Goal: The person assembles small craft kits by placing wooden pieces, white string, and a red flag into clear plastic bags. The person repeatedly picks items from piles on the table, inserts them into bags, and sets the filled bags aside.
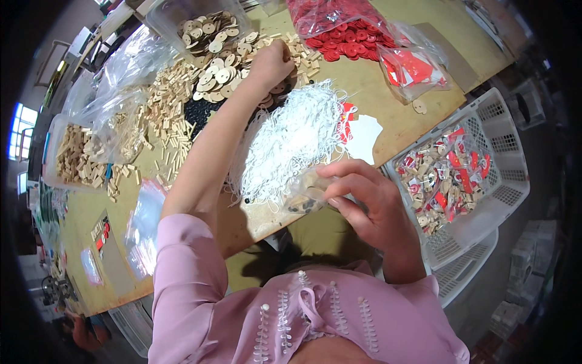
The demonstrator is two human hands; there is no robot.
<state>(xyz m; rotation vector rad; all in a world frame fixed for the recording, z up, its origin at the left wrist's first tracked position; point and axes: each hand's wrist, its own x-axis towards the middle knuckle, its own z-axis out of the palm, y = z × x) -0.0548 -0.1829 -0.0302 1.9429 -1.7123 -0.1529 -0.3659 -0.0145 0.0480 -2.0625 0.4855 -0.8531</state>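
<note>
My left hand [273,64] reaches far across the table to the spot where pale wooden blocks [306,60] meet a heap of round wooden discs [218,76]. Its fingers are curled together, and what they hold, if anything, is hidden. Close to the table's front edge, my right hand [367,203] pinches a small clear plastic bag [303,194]. A few small dark and pale pieces show through the bag's wall. Between my hands spreads a tangled pile of white cords [291,142]. Small black pieces [199,114] lie beyond my left forearm.
On the right stands a white plastic basket [506,151] of filled bags. Red discs [348,39] spill from a large bag at the back. A clear tub [51,145] of wooden blocks sits at left. Flat plastic bags [145,212] lie near my left elbow.
</note>
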